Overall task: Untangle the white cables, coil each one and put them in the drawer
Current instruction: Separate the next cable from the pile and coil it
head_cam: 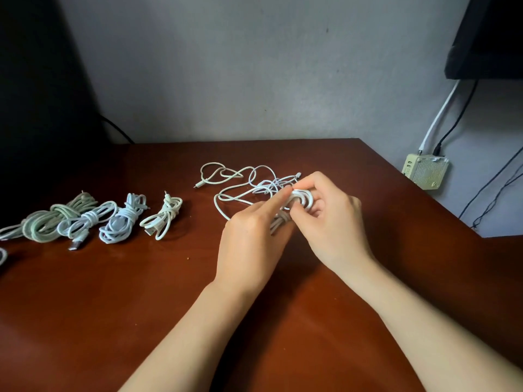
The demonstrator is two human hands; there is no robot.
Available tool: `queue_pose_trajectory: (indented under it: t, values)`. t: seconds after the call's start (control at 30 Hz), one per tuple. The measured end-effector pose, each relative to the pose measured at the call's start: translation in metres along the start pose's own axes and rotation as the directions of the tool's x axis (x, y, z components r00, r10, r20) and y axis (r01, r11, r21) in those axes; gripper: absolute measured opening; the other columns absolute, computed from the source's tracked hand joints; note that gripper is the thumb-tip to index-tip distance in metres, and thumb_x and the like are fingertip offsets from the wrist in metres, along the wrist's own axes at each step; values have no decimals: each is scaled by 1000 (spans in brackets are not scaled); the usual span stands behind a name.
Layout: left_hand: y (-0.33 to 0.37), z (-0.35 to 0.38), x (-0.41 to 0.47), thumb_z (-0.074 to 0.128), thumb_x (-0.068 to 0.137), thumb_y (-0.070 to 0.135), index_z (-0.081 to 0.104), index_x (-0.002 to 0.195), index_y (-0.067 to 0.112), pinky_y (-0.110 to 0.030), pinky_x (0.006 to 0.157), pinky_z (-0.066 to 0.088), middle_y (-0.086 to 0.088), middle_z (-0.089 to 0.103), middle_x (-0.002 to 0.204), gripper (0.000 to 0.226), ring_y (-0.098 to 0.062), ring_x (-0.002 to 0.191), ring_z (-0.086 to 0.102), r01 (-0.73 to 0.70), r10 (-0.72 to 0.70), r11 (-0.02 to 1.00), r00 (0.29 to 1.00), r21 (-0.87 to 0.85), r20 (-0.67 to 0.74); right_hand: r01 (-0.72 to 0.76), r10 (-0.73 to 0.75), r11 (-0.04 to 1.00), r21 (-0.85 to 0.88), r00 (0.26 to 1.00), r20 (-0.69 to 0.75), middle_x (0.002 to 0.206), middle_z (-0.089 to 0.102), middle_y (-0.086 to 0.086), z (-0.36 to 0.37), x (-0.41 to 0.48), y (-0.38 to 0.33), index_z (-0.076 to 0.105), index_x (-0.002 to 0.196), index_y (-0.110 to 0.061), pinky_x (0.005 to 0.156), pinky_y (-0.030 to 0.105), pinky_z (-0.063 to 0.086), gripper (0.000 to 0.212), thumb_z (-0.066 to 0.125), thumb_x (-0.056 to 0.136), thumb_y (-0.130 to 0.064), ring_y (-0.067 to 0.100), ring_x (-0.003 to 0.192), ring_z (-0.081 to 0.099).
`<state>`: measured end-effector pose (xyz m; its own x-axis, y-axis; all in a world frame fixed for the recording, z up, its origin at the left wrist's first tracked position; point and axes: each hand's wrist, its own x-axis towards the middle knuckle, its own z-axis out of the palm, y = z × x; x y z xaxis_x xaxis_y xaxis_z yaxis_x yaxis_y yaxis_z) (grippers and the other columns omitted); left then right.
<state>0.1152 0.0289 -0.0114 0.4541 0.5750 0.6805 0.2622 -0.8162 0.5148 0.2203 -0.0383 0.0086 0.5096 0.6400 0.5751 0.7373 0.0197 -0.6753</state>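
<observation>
While pinching half-wound coil (302, 199) between left hand (249, 236) and right hand (331, 219), judged roughly midway. Counted four coiled bundles (119, 222) at left. Yet to sort loose tangle (268, 184) (drawer unseen)

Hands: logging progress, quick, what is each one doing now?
Left hand: grips the half-coiled white cable.
Right hand: pinches the same cable's loop.

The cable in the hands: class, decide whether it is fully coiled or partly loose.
Partly loose. The left hand and right hand grip a small coil; tangled loops trail from it over the table.
</observation>
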Motion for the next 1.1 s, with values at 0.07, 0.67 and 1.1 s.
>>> queue_pose_trajectory:
  t: [0.07,0.67,1.1]
  values:
    - [1,0,0,61,80,29,62,127,24,-37,70,57,1,72,100,47,-18,87,67,-5,5,1000,999,3,36,4,-4,1000,-2,1000,-11,74,66,-8,1,0,1,61,88,-21,65,29,49,17,64,79,-7,12,68,62]
    - [2,-9,11,59,89,22,60,115,42,-32,80,53,4,69,97,33,-17,79,62,354,-89,651,914,-672,396,-299,204,724,622,954,222,81,68,1,-10,16,3,66,95,-19,60,24,47,9,65,88,-13,11,66,61]
    - [8,-16,10,65,88,10,71,107,26,-13,51,37,12,59,67,26,-1,55,43,365,-207,605,930,-708,302,-272,67,754,598,938,341,103,69,-2,-15,20,11,69,102,-24,95,41,47,20,63,83,-28,16,101,61]
